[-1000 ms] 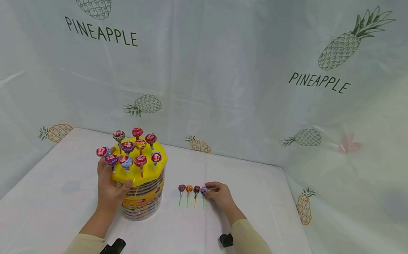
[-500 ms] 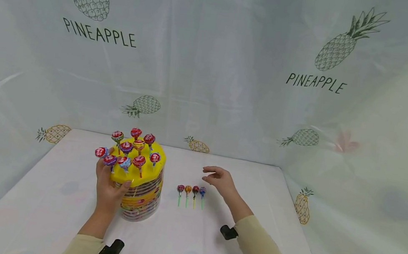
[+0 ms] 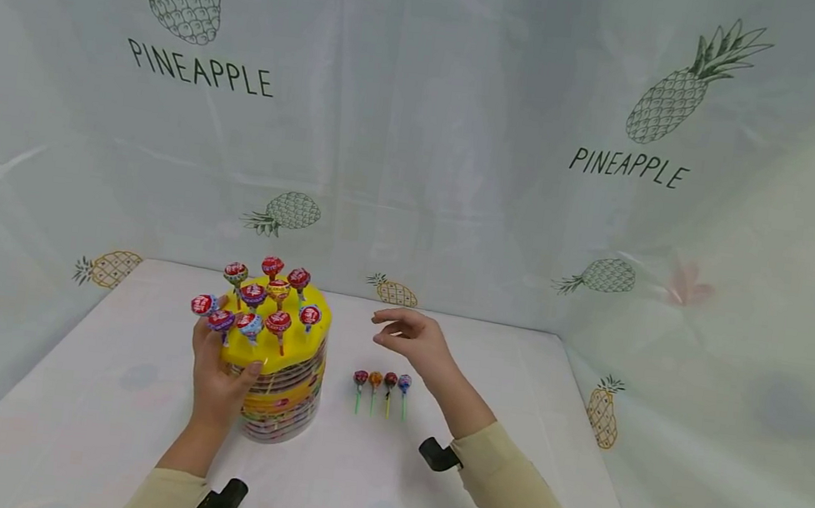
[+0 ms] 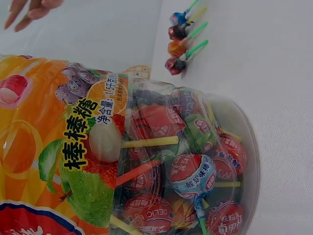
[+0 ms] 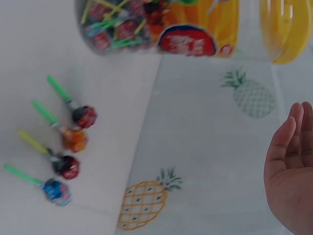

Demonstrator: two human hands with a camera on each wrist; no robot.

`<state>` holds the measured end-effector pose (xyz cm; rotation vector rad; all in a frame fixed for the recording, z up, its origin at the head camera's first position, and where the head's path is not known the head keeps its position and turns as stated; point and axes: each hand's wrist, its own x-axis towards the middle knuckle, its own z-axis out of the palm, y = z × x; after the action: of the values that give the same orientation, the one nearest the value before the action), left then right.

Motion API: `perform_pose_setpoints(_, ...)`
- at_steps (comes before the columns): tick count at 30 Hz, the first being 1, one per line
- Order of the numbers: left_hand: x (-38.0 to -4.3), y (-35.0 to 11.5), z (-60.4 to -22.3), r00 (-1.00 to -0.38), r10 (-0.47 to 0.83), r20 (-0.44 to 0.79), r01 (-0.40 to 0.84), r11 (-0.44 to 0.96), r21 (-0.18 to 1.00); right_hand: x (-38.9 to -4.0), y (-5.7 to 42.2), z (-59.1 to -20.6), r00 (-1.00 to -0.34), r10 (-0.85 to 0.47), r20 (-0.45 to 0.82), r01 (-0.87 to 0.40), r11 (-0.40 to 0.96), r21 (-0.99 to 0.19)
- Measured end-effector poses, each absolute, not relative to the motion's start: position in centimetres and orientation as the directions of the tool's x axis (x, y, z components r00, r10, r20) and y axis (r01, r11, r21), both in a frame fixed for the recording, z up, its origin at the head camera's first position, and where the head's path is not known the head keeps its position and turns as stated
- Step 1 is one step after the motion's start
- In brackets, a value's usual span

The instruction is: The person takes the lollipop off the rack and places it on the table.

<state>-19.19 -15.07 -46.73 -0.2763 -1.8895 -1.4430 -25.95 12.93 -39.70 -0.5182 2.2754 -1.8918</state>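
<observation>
My left hand (image 3: 217, 387) grips the clear lollipop jar (image 3: 287, 401) near its top, the thumb at the near edge of the yellow lid (image 3: 302, 348). Several wrapped lollipops (image 3: 279, 323) stand upright or tilted in that lid. Through the wall in the left wrist view, more lollipops (image 4: 192, 175) show inside. My right hand (image 3: 416, 343) hovers between the jar and a row of loose lollipops, fingers loosely bent and nothing between them. In that row on the table lie a dark red lollipop (image 3: 361, 377), an orange one (image 3: 375, 379), another dark red and a blue one (image 3: 404, 384).
The table (image 3: 351, 482) has a pale cloth over it. A light curtain (image 3: 430, 122) printed with pineapples hangs behind and at the sides. A black wrist mount (image 3: 223, 499) sits on my left wrist and another (image 3: 439, 455) on my right.
My right hand has let go of the blue lollipop at the row's right end, risen and moved left toward the jar. My left hand and the jar stay in place.
</observation>
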Motion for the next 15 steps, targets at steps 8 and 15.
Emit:
perform_pose_setpoints(8,-19.2,-15.1,-46.8,-0.706,-0.253,0.662,0.581,0.327,0.745,-25.8,10.6,-37.7,-0.896,-0.404,0.186,-0.241,0.088,-0.967)
perform_pose_setpoints(15,-19.1,-15.4,-46.8,-0.736,-0.248,0.630,0.562,0.296,0.773,-25.7,8.3,-36.2,-0.867,-0.448,0.220,-0.259,0.026,-0.966)
